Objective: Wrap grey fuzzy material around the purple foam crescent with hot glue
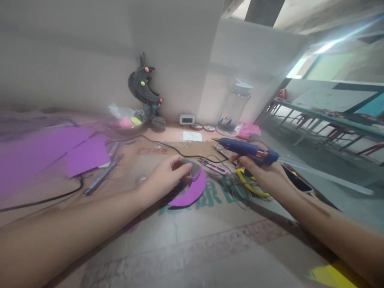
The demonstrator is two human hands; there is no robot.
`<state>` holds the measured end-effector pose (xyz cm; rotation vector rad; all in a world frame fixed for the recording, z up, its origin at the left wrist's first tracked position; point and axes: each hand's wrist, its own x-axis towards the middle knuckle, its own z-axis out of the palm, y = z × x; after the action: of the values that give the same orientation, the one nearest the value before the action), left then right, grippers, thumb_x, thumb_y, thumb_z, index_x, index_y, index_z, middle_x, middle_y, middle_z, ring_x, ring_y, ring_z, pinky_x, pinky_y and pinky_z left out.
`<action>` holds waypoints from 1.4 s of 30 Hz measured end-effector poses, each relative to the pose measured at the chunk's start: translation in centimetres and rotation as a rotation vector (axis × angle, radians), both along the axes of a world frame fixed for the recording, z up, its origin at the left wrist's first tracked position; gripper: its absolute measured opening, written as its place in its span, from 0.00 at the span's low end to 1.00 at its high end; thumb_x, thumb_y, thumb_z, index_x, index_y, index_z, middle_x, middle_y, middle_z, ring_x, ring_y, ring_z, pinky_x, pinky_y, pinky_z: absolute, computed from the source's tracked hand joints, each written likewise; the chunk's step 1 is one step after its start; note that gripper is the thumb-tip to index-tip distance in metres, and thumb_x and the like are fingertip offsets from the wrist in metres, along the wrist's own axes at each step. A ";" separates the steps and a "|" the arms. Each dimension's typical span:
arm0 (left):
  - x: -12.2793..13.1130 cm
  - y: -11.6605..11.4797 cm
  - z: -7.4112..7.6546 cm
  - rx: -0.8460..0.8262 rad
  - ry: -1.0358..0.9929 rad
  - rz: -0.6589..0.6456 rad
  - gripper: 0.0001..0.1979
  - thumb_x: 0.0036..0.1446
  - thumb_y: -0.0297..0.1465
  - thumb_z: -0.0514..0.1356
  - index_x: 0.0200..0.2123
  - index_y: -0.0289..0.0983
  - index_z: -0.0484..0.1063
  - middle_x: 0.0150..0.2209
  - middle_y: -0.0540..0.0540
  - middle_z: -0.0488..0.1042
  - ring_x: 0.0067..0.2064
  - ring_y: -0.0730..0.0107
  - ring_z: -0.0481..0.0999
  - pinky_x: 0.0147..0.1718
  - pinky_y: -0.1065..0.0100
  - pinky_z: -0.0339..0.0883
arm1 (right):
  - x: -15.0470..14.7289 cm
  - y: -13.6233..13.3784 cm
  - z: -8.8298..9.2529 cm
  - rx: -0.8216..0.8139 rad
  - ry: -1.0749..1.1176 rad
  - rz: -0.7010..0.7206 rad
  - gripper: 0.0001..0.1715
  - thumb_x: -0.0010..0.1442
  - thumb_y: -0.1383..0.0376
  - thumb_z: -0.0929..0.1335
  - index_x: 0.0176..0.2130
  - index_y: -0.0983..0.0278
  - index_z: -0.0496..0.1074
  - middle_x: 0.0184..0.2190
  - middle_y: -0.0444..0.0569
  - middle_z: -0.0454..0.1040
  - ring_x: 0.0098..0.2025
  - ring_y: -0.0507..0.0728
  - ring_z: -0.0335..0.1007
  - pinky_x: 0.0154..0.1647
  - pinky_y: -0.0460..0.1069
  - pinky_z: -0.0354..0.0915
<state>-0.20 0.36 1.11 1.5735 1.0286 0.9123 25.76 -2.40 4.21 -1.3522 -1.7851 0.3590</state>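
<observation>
In my right hand (249, 165) is a blue glue gun (244, 147), its fingers closed round the handle and the nozzle aimed left. A long clear glue stick (327, 178) sticks out of its back end. My left hand (172, 172) pinches a small grey rounded piece (192, 169) between thumb and fingers. Below that piece hangs or lies a purple crescent-shaped cutout (192, 193); I cannot tell whether the two are joined. Yellow-handled scissors (252, 184) and a pink craft knife (213, 166) lie between the hands.
Purple sheets (87, 154) and a pen (100, 178) lie at the left. At the back stand a dark crescent ornament (142, 86), a bowl (127, 126), a small clock (187, 119) and a clear bottle (234, 110). A black cable (168, 145) crosses the table; a phone (297, 179) lies right.
</observation>
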 end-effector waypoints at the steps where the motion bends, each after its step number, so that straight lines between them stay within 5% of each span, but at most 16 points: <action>1: 0.0 0.0 0.0 -0.004 -0.002 -0.002 0.09 0.59 0.35 0.57 0.28 0.38 0.65 0.25 0.51 0.73 0.29 0.70 0.74 0.31 0.70 0.64 | 0.0 0.5 0.4 -0.016 -0.018 -0.030 0.17 0.59 0.52 0.68 0.43 0.60 0.70 0.37 0.49 0.78 0.37 0.59 0.74 0.39 0.53 0.69; 8: 0.1 0.0 0.0 -0.017 0.000 0.012 0.10 0.57 0.37 0.58 0.28 0.38 0.65 0.24 0.50 0.73 0.28 0.69 0.71 0.28 0.70 0.62 | -0.1 7.7 2.6 -0.191 -0.149 -0.200 0.19 0.58 0.54 0.69 0.42 0.66 0.78 0.38 0.53 0.80 0.43 0.63 0.75 0.45 0.54 0.68; 15: 0.1 0.0 -0.1 -0.030 -0.008 0.014 0.10 0.57 0.37 0.58 0.28 0.37 0.65 0.24 0.50 0.73 0.28 0.71 0.71 0.29 0.70 0.62 | -0.8 17.2 0.1 -0.230 -0.174 -0.106 0.15 0.61 0.60 0.69 0.45 0.67 0.75 0.41 0.51 0.79 0.42 0.57 0.74 0.45 0.51 0.69; 22: 0.1 0.1 -0.2 -0.053 0.006 0.002 0.11 0.58 0.38 0.58 0.29 0.37 0.65 0.24 0.51 0.73 0.25 0.73 0.68 0.23 0.72 0.57 | -1.7 20.4 -1.2 -0.386 -0.281 -0.028 0.15 0.66 0.58 0.66 0.46 0.67 0.71 0.41 0.49 0.75 0.38 0.53 0.74 0.38 0.52 0.72; 28: -0.1 0.0 -0.3 -0.056 0.012 -0.007 0.10 0.58 0.37 0.58 0.30 0.37 0.66 0.24 0.52 0.73 0.25 0.74 0.68 0.23 0.72 0.58 | -0.4 17.5 0.8 -0.160 -0.359 -0.170 0.17 0.60 0.60 0.70 0.45 0.69 0.75 0.43 0.57 0.78 0.46 0.63 0.73 0.48 0.55 0.66; 31: -0.1 0.0 -0.2 -0.035 0.003 -0.013 0.09 0.58 0.37 0.58 0.30 0.37 0.67 0.25 0.52 0.72 0.27 0.73 0.70 0.26 0.72 0.61 | -0.6 12.9 1.5 0.000 -0.363 -0.171 0.20 0.63 0.60 0.67 0.52 0.66 0.72 0.52 0.57 0.73 0.54 0.63 0.68 0.54 0.56 0.63; 33: 0.0 0.0 -0.1 -0.027 0.009 -0.012 0.10 0.58 0.37 0.58 0.30 0.37 0.66 0.25 0.51 0.72 0.28 0.72 0.71 0.26 0.71 0.61 | -1.4 9.1 1.1 0.024 -0.343 -0.097 0.20 0.63 0.58 0.66 0.52 0.62 0.71 0.51 0.52 0.75 0.44 0.58 0.72 0.46 0.52 0.68; 37: 0.1 -0.1 0.0 -0.011 0.046 0.010 0.10 0.57 0.38 0.58 0.29 0.37 0.67 0.26 0.51 0.73 0.27 0.71 0.70 0.25 0.71 0.59 | -3.7 2.7 -0.7 -0.288 0.067 0.343 0.30 0.64 0.59 0.64 0.63 0.54 0.57 0.61 0.53 0.65 0.26 0.48 0.67 0.24 0.47 0.67; 40: 0.0 0.0 -0.1 0.032 0.067 -0.003 0.11 0.58 0.38 0.58 0.29 0.37 0.69 0.27 0.49 0.73 0.28 0.70 0.71 0.28 0.69 0.60 | -4.9 1.3 -2.0 -0.440 0.253 0.488 0.35 0.63 0.58 0.65 0.65 0.51 0.50 0.65 0.55 0.57 0.23 0.45 0.65 0.20 0.46 0.65; 42: 0.0 0.1 -0.2 0.051 0.073 -0.024 0.10 0.58 0.38 0.57 0.29 0.37 0.69 0.27 0.49 0.73 0.29 0.70 0.71 0.29 0.69 0.61 | -5.1 1.5 -2.6 -0.517 0.375 0.510 0.34 0.63 0.57 0.65 0.64 0.52 0.51 0.59 0.55 0.64 0.21 0.45 0.64 0.19 0.45 0.63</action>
<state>-0.24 0.47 0.91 1.6689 1.0423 0.8756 20.63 -0.86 1.58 -1.0355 -1.7513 1.3340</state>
